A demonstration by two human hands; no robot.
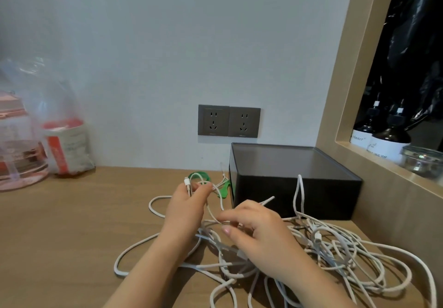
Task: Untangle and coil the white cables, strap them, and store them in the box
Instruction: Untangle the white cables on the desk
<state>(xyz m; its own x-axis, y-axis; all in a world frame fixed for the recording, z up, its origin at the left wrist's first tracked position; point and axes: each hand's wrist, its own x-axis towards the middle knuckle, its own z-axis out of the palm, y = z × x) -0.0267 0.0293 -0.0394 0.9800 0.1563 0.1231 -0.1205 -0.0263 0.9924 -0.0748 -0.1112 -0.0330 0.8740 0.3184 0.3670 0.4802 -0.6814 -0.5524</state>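
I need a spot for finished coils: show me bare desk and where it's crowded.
Bare desk lies left, between the plastic bag and the left hand, down to the near edge. Crowded: cables fill the space before the box and around the right hand.

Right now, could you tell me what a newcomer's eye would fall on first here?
A tangle of white cables covers the near right of the wooden desk, and both hands are in it: the left hand pinches a plug end, the right hand a strand. Behind them a black box stands by the wall.
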